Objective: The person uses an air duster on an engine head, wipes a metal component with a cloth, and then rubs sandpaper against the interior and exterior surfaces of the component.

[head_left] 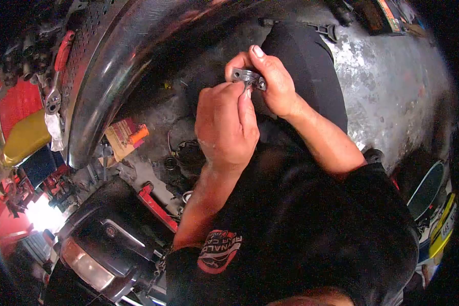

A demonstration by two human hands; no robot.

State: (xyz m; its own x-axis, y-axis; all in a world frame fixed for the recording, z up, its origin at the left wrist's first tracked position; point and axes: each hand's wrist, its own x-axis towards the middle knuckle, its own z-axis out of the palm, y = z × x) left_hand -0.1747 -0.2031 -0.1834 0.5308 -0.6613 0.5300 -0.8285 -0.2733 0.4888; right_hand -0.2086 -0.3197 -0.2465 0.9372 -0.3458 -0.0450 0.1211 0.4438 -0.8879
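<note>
Both hands meet in front of me over my dark trouser leg. My right hand (270, 76) pinches a small grey metal part (247, 78), a short clamp-like piece, between thumb and fingers. My left hand (224, 122) is curled below it, its fingertips pressing on the near end of the same metal part. The part's underside is hidden by my fingers.
A large curved perforated metal drum (102, 76) arcs across the upper left. Red-handled pliers (56, 76) hang at far left. An orange-tipped item lies on a cardboard packet (127, 137); a red tool (155, 206) lies on the stained concrete floor (392, 81). A dark vehicle headlight (92, 255) sits lower left.
</note>
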